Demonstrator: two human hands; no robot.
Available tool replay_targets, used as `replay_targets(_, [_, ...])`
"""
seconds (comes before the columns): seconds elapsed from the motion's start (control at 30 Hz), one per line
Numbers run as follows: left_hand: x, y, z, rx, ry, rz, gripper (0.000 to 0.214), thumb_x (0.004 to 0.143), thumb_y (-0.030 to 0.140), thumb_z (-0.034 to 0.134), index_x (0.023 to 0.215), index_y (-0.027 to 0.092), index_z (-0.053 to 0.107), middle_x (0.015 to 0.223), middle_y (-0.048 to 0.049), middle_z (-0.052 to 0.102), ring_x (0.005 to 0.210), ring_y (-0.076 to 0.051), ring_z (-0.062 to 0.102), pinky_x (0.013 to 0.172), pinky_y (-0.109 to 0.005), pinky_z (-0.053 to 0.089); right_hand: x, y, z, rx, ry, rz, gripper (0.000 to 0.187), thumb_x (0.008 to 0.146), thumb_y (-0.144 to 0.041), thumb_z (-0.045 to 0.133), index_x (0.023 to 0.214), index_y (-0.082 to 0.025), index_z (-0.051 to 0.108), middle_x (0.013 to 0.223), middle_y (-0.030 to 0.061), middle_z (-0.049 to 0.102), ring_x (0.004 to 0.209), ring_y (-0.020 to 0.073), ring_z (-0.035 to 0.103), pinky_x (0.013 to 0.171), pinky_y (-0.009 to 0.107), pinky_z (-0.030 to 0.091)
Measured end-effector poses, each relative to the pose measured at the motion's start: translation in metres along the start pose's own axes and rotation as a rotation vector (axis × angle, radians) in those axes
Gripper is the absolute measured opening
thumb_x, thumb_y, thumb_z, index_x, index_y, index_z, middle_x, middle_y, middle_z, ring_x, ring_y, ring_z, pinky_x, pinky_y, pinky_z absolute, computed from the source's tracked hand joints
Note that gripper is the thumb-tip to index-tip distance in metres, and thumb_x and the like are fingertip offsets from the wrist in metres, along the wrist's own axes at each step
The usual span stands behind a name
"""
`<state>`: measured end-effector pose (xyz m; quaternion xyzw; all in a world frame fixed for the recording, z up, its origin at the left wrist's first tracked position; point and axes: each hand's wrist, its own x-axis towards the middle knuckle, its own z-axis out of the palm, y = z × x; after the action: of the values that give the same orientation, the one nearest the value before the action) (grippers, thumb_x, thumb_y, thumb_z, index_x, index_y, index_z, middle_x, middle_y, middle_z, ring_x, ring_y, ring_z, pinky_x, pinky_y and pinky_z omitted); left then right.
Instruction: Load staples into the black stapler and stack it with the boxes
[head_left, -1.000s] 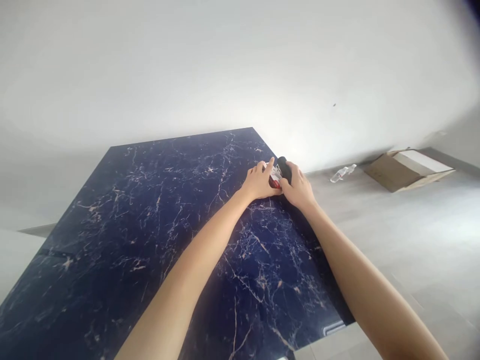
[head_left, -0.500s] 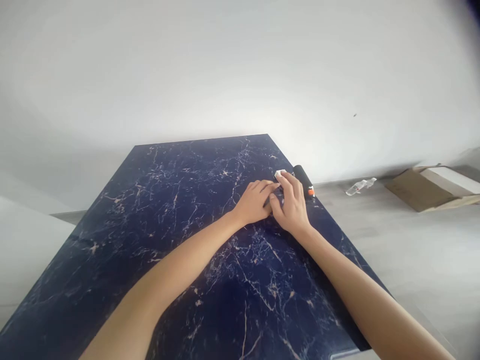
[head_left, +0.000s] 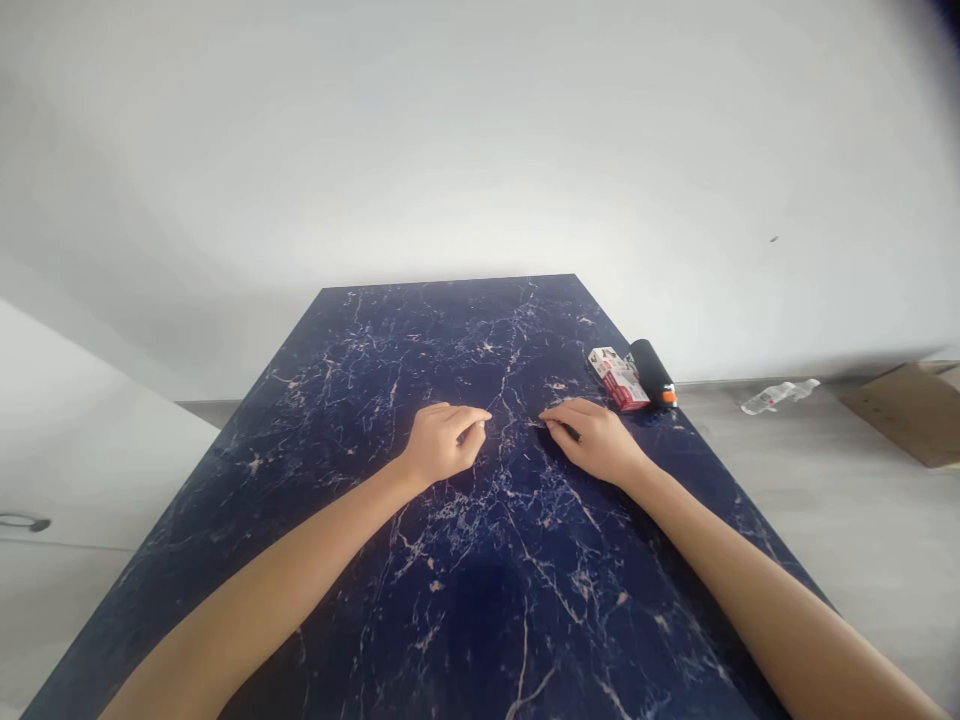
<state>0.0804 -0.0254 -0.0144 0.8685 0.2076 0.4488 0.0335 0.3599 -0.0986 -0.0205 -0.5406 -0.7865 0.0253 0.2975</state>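
My left hand [head_left: 442, 442] rests on the dark blue marble-patterned table [head_left: 390, 560] near its middle, fingers curled with the thumb pinched against the forefinger. My right hand [head_left: 598, 437] lies a short way to its right, fingers pressed together and low on the tabletop. Whatever either pinch holds is too small to make out. Beyond my right hand, near the table's right edge, lie a small red and white box [head_left: 618, 377] and a black cylinder with an orange end [head_left: 652, 372], side by side. Neither hand touches them.
A white wall stands behind the table. On the grey floor to the right lie a clear plastic bottle [head_left: 776, 396] and a flattened cardboard box [head_left: 907, 408]. A white surface [head_left: 67, 440] sits at the left.
Both hands have left the box and the black cylinder at the right edge, drawn back toward the table's middle and moved apart. The box now lies uncovered.
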Motion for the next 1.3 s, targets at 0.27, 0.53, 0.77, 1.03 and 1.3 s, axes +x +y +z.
replay_targets(0.27, [0.0,-0.0025,0.006,0.092,-0.051,0.016,0.022,0.095,0.015,0.05,0.098,0.021,0.071,0.05,0.008,0.058,0.042,-0.008,0.048,0.051,-0.024,0.039,0.0007,-0.0005,-0.001,0.049,0.01,0.033,0.025,0.098,-0.025,0.051,0.108,-0.025,0.074,0.108,0.0051,0.076,0.103,0.0259,0.071,0.095,0.046,0.058])
replay_targets(0.53, [-0.0023,-0.0047,0.0084,0.112,-0.102,-0.02,0.024,0.098,0.018,0.048,0.111,0.021,0.068,0.049,0.0089,0.049,0.044,-0.01,0.046,0.052,-0.023,0.038,-0.0002,0.0009,-0.0008,0.057,0.002,0.036,0.024,0.098,-0.025,0.051,0.108,-0.025,0.074,0.109,0.0048,0.075,0.105,0.0261,0.07,0.096,0.045,0.057])
replay_targets(0.77, [-0.0006,-0.0032,0.0064,0.056,-0.155,-0.054,0.024,0.099,0.02,0.047,0.113,0.02,0.066,0.051,0.0086,0.051,0.045,-0.01,0.049,0.051,-0.024,0.037,0.0006,0.0008,-0.001,0.069,-0.015,0.039,0.024,0.098,-0.024,0.051,0.107,-0.025,0.073,0.108,0.0045,0.075,0.104,0.0257,0.069,0.096,0.046,0.056])
replay_targets(1.03, [0.0001,-0.0028,0.0044,0.06,-0.232,-0.049,0.027,0.1,0.022,0.045,0.117,0.022,0.065,0.054,0.0075,0.054,0.048,-0.011,0.053,0.057,-0.024,0.043,0.0021,0.0002,-0.0014,0.071,-0.016,0.021,0.023,0.098,-0.023,0.051,0.106,-0.026,0.073,0.106,0.0043,0.075,0.103,0.0256,0.069,0.095,0.045,0.056])
replay_targets(1.3, [0.0004,-0.0045,0.0045,0.025,-0.261,-0.062,0.026,0.101,0.024,0.046,0.117,0.021,0.066,0.056,0.0069,0.056,0.049,-0.011,0.053,0.058,-0.024,0.042,0.0026,-0.0011,-0.0016,0.084,-0.016,0.022,0.022,0.098,-0.023,0.051,0.104,-0.025,0.072,0.105,0.0049,0.075,0.102,0.0254,0.069,0.095,0.046,0.055])
